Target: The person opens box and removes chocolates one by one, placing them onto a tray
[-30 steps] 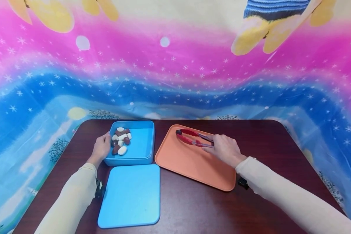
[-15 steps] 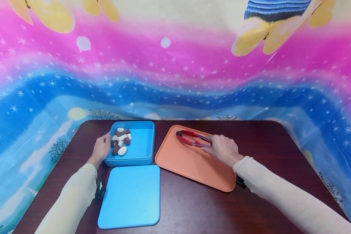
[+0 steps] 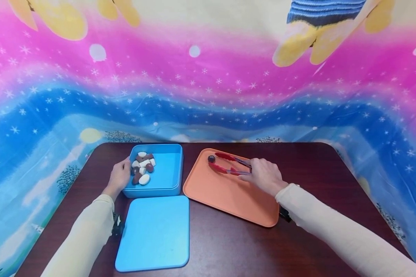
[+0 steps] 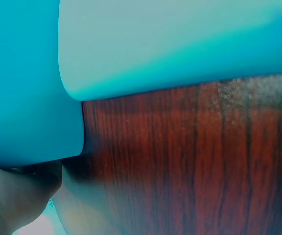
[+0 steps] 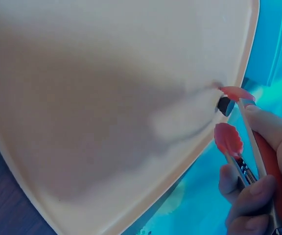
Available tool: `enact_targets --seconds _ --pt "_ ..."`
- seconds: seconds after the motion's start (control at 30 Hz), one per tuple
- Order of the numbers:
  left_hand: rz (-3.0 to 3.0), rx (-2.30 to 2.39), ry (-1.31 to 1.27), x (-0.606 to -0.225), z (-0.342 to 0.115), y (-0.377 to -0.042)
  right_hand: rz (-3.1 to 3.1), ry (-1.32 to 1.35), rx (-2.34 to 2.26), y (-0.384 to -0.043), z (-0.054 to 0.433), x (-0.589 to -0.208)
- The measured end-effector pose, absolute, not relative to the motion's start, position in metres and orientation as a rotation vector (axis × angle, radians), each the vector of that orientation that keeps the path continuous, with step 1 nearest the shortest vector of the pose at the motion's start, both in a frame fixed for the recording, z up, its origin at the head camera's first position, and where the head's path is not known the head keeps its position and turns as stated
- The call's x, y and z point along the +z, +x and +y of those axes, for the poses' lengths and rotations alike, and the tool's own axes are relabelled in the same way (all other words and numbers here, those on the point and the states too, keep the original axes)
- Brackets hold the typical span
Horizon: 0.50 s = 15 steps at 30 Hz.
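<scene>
My right hand (image 3: 266, 177) holds red-tipped tongs (image 3: 225, 170) over the orange tray (image 3: 235, 196), with the tips spread apart. A small dark brown piece (image 3: 211, 159) sits by the tips at the tray's far left; in the right wrist view this dark piece (image 5: 224, 105) is close to one tip. My left hand (image 3: 119, 176) grips the left wall of the blue box (image 3: 170, 187). Inside that box, several white and brown candy-like pieces (image 3: 144, 179) are heaped on the left side. Only part of my left hand (image 4: 16, 198) shows in the left wrist view.
A flat blue lid (image 3: 154, 234) lies on the dark wooden table (image 3: 228, 250) in front of the box. The tray stands close to the box's right side. A colourful printed cloth (image 3: 208, 88) hangs behind the table.
The tongs' tips have spread apart, and the dark piece now shows free between them. My left hand and the box have stayed in place.
</scene>
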<state>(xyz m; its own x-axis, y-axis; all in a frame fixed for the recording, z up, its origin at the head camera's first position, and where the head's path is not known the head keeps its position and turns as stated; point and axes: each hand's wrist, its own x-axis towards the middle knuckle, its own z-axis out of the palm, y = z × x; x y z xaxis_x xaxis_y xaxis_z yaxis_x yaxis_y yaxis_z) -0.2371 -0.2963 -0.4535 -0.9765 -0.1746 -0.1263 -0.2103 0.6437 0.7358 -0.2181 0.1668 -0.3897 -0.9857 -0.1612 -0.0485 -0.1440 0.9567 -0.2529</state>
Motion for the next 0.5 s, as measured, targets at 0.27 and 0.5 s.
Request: enact_targets --seconds 0.27,0.5 --pt "2.800 1.269 -0.337 -0.454 -0.297 -0.238 3.068 -0.244 -0.473 -0.220 0.173 -0.380" --pt "2.830 1.257 -0.316 -0.452 -0.297 -0.236 3.090 -0.270 -0.505 -0.218 0.169 -0.370"
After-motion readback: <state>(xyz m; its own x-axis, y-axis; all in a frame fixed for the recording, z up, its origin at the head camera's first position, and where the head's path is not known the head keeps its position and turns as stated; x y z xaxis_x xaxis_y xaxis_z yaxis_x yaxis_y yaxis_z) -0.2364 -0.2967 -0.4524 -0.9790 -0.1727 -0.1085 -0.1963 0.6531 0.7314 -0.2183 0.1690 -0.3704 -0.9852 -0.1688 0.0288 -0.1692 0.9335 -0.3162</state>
